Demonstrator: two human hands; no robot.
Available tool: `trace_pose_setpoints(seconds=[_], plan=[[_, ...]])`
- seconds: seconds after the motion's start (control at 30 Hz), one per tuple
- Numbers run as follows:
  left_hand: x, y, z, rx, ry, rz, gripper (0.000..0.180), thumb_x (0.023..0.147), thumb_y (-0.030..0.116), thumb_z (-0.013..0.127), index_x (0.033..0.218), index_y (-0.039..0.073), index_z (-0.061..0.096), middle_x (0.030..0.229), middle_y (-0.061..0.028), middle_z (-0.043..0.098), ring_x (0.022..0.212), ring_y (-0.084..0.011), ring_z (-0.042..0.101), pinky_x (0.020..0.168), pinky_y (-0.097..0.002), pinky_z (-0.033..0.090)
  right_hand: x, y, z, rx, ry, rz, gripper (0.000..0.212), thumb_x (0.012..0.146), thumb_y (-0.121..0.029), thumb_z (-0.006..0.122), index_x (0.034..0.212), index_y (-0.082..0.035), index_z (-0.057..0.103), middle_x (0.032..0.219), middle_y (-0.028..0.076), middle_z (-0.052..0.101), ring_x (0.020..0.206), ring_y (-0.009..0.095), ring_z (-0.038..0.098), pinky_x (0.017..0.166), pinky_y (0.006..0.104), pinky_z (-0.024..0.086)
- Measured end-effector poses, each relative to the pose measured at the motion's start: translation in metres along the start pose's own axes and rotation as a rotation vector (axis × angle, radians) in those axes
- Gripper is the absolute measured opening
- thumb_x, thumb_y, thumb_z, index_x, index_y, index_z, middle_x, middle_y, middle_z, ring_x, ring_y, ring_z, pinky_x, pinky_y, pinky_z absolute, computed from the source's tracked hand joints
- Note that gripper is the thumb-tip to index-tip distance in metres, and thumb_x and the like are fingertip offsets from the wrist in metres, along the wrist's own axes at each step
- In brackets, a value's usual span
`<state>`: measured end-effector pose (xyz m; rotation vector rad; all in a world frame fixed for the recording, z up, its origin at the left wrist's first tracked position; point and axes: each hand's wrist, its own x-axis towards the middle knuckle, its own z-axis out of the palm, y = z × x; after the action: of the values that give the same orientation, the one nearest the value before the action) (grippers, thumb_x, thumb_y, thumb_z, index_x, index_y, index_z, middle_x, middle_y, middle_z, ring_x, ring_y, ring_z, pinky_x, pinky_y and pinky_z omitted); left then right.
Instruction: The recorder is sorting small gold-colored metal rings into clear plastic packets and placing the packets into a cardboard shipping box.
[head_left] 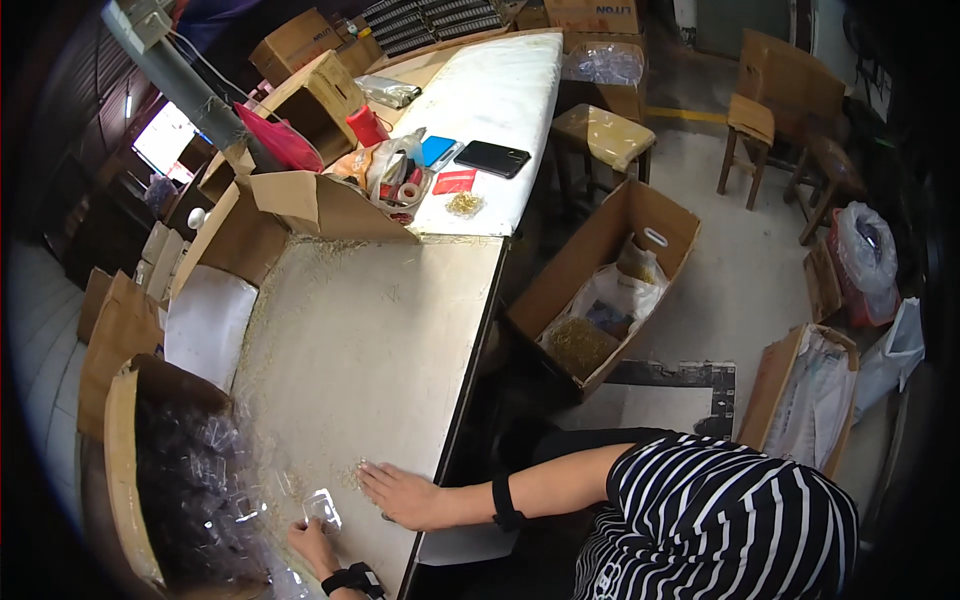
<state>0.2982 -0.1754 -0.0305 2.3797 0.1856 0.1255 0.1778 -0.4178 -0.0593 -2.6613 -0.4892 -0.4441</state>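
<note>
At the near end of the table [370, 330], my left hand [314, 546] pinches the edge of a small clear plastic piece [323, 511], perhaps a little box or tray; its exact kind is unclear. My right hand [405, 497] lies palm down on the tabletop to the right of it, fingers stretched out. Thin gold-coloured bits [350, 474] are scattered by the right fingertips. Left of my hands, a pile of similar clear plastic pieces [205, 480] spills from an open cardboard box [122, 450] onto the table.
Cardboard panels [335, 207] wall the table's far and left sides. Beyond are a black phone [492, 159], a red packet [455, 182], a bag of gold bits [464, 204] and a red spool [366, 126]. A long carton [640, 215] stands right, near stools [605, 135].
</note>
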Motion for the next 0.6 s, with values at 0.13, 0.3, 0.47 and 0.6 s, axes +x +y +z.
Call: trace_pose_setpoints(seconds=[0.13, 0.3, 0.47, 0.6], plan=[[-0.001, -0.005, -0.012, -0.082, 0.339, 0.121, 0.015, 0.073, 0.001, 0.058, 0.084, -0.007, 0.055, 0.073, -0.0139, 0.058, 0.06, -0.0186, 0.055, 0.05, -0.0318, 0.045, 0.014, -0.004, -0.004, 0.106, -0.037, -0.096, 0.061, 0.088, -0.026, 0.049, 0.133, 0.013, 0.035, 0.144, 0.027, 0.031, 0.135, 0.035, 0.029, 0.109, 0.042, 0.025], [-0.026, 0.023, -0.007, -0.07, 0.284, 0.169, 0.027, 0.072, 0.0, 0.055, 0.097, -0.006, 0.063, 0.083, -0.0146, 0.064, 0.068, -0.0209, 0.063, 0.055, -0.0338, 0.05, 0.043, 0.026, 0.012, 0.294, -0.021, 0.059, 0.061, 0.079, -0.021, 0.06, 0.129, 0.008, 0.042, 0.139, 0.025, 0.039, 0.131, 0.037, 0.035, 0.11, 0.0435, 0.027], [-0.08, 0.009, -0.011, -0.969, 0.058, -0.386, 0.034, 0.079, 0.005, 0.067, 0.109, -0.005, 0.056, 0.092, -0.0118, 0.063, 0.081, -0.0208, 0.063, 0.069, -0.0311, 0.052, 0.02, 0.074, -0.01, 0.758, -0.003, 0.015, 0.059, 0.085, -0.022, 0.056, 0.137, 0.001, 0.038, 0.145, 0.021, 0.034, 0.135, 0.034, 0.03, 0.11, 0.0367, 0.027], [-0.124, 0.007, -0.008, -1.315, 0.15, -0.328, 0.023, 0.085, 0.006, 0.062, 0.106, -0.005, 0.058, 0.091, -0.0114, 0.063, 0.081, -0.0186, 0.062, 0.065, -0.0276, 0.049, 0.024, 0.073, -0.046, 0.664, -0.032, 0.203, 0.058, 0.09, -0.026, 0.052, 0.139, 0.0, 0.034, 0.147, 0.02, 0.03, 0.136, 0.033, 0.029, 0.111, 0.0382, 0.025]])
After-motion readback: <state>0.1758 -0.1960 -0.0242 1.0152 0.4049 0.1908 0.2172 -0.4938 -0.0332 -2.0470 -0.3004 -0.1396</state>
